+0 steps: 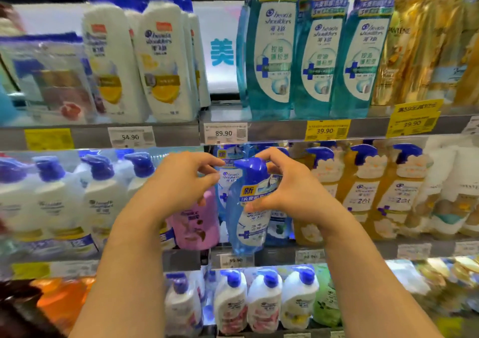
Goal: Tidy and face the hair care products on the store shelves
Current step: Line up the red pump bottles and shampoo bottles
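Broadly, three shelves (98, 136) fill the frame, packed with hair care. Along the top, white bottles (160, 60) stand upper left and teal bottles (269, 52) upper centre, with gold packs (427, 47) at the upper right. On the middle shelf, white pump bottles (59, 203) crowd the left and amber pump bottles (363, 190) the right. Across the bottom, small white pump bottles (264, 304) line up at lower centre. Price tags (224, 133) run along the shelf edges.

At centre, a blue bottle (246, 208) tilts at the front edge of the middle shelf, just beside a pink bottle (194, 221) on its left, which the left forearm partly hides. The right hand (282, 190) grips the blue bottle, fingers curled over its pump and thumb pressed on the label. The left hand (181, 182) hovers near the pump, fingers loosely curled; whether it touches anything I cannot tell.
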{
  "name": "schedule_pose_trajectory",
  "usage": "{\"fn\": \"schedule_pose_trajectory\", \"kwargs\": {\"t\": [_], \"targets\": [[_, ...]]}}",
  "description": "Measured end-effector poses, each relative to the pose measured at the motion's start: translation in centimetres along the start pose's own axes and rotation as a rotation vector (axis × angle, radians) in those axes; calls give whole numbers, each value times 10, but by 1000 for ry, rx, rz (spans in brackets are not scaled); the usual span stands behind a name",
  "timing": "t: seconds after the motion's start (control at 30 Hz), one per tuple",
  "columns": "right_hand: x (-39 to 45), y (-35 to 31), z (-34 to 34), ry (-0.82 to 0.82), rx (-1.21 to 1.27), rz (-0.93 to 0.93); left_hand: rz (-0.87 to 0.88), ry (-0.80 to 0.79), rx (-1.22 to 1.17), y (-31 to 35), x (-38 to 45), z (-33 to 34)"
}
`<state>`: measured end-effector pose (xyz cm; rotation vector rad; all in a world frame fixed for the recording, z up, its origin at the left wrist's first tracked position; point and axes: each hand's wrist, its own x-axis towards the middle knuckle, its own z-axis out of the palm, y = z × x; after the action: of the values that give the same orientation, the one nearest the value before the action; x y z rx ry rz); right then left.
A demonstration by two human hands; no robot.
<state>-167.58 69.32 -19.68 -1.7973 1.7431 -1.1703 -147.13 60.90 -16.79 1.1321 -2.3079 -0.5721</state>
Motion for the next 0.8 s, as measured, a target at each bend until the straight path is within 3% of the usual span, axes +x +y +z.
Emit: {"fn": "schedule_pose_trajectory", "kwargs": {"t": [0.27, 0.57, 0.8], "targets": [[11, -14, 34, 60, -115, 25, 71, -132, 13, -20, 2, 5], [11, -12, 53, 153, -184, 137, 236, -237, 243, -24, 10, 7], [21, -14, 57, 210, -224, 220, 307, -183, 323, -20, 21, 21]]}}
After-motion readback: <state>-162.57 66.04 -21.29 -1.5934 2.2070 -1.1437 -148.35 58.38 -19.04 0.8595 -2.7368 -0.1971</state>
